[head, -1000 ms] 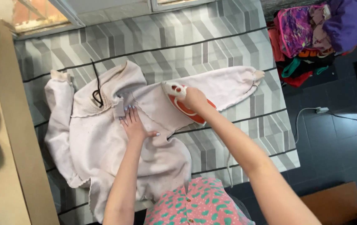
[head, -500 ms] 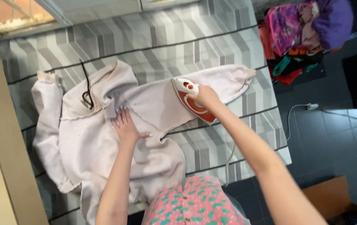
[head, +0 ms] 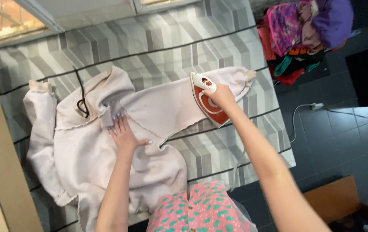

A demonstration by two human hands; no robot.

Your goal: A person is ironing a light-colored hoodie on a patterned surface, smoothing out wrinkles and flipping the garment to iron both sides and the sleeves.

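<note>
Head view: right hand point(head: 222, 95) grips iron point(head: 207, 99), nose toward the table's point(head: 158, 51) far edge, on sweatshirt point(head: 119, 150) sleeve; left hand point(head: 123, 133) fingers spread flat.

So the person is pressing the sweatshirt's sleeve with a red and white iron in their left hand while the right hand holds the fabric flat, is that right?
Not quite: the hands are swapped. In the head view the right hand grips the red and white iron on the sleeve of the pale sweatshirt, while the left hand lies flat on the fabric near the collar, holding it down.
</note>
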